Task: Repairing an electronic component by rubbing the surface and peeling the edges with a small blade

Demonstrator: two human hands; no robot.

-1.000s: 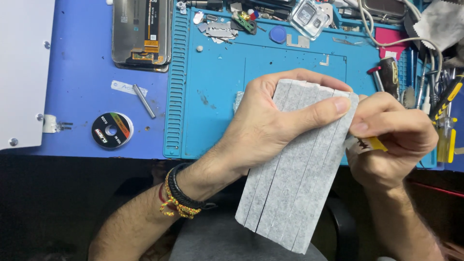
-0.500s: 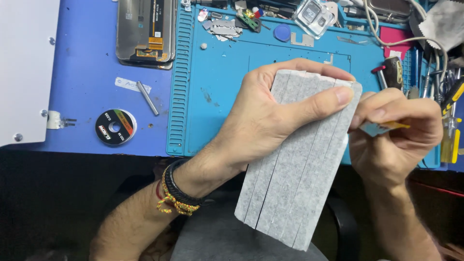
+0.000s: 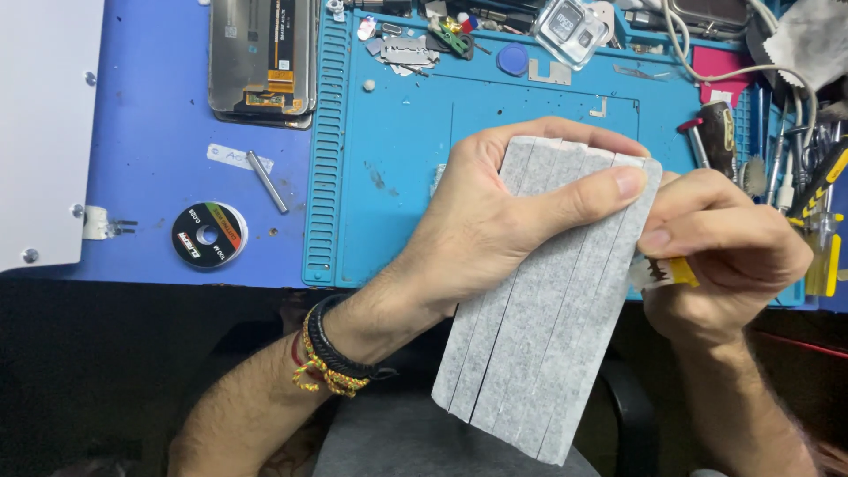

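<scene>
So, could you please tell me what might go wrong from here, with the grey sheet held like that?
The left hand grips the grey strip sheet only at its top, over the lap and off the blue mat; the hanging strips could bend or tear. The right hand works a small yellow-handled tool at the sheet's edge, close to the left thumb, so a slip might nick it.

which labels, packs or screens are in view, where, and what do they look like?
Phone screen panel: top left, on the purple mat; dark rectangle, orange strip.
Round spool: left, purple mat; black disc with coloured label.
White sticker: above the spool; small oblong.
Clear plastic case: top centre; square.
</scene>
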